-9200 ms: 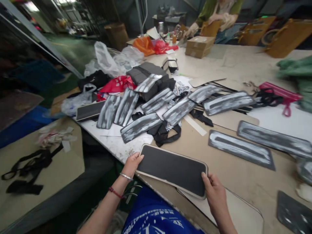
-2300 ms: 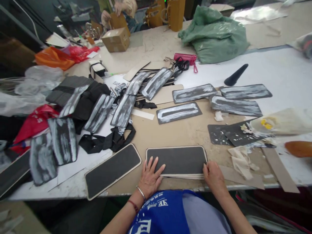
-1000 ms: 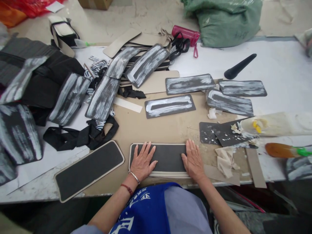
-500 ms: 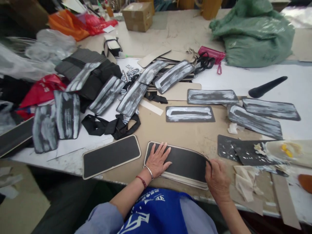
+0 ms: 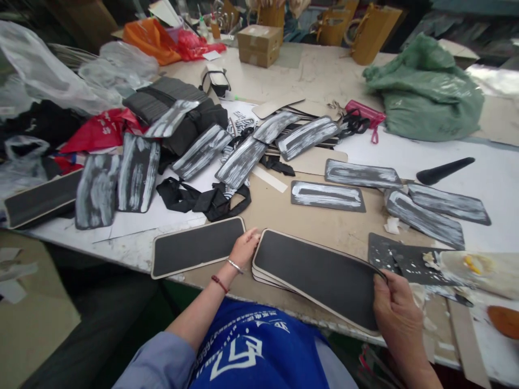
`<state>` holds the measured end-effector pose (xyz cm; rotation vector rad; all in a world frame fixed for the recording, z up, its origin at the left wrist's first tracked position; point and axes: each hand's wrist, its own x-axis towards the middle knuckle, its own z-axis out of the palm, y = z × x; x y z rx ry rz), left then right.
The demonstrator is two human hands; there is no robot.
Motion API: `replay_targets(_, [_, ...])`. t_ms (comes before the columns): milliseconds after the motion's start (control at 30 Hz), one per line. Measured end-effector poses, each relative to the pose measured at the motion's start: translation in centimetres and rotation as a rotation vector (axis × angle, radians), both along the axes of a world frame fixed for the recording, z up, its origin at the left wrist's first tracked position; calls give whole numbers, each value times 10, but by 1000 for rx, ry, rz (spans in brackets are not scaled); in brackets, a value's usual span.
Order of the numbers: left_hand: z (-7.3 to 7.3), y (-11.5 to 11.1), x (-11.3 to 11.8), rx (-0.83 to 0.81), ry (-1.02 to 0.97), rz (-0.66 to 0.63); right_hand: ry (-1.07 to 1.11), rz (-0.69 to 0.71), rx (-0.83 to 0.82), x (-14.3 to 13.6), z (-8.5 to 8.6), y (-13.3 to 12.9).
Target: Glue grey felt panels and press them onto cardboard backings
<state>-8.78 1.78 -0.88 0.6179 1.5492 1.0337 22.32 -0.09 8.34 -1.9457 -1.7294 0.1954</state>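
A flat black panel [image 5: 316,273] with a pale rim and rounded corners is raised at its right end above a stack of similar panels [image 5: 267,280]. My right hand [image 5: 395,305] grips that end, thumb on top. At the opposite end, my left hand [image 5: 244,249] has its bunched fingers on the panel's edge, the fingertips partly hidden. Another black panel with a pale rim [image 5: 198,246] lies flat on the table, just left of my left hand.
Panels smeared with white paste [image 5: 328,195] lie spread across the table [image 5: 308,81]. Black fabric strips [image 5: 203,200] lie left of centre. A paste-spotted black board [image 5: 385,254] is at the right. Behind are a green sack [image 5: 430,97] and a cardboard box [image 5: 259,46].
My left hand has gone from lying flat on the top panel to its left edge. My right hand has lifted the panel's right end. The camera view has shifted.
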Motion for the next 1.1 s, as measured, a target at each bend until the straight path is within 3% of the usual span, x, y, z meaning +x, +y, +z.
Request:
replay_targets(100, [5, 5, -4, 16, -172, 4, 18, -33, -7, -6, 20, -4])
replay_targets(233, [12, 9, -6, 83, -246, -14, 4, -93, -30, -11, 38, -7])
replay_targets(400, [21, 10, -7, 128, -336, 1, -23, -129, -22, -12, 51, -8])
replay_targets(500, [28, 4, -5, 97, -454, -53, -40, -178, -70, -6, 53, -9])
replay_targets(667, [25, -15, 2, -22, -716, -79, -35, -168, -69, 2, 43, -10])
replay_targets(833, [18, -30, 1, -35, -618, 2, -10, -140, -133, -1, 23, -12])
replay_targets(1100, [30, -50, -23, -6, -471, 137, 100, -37, -239, -15, -14, 8])
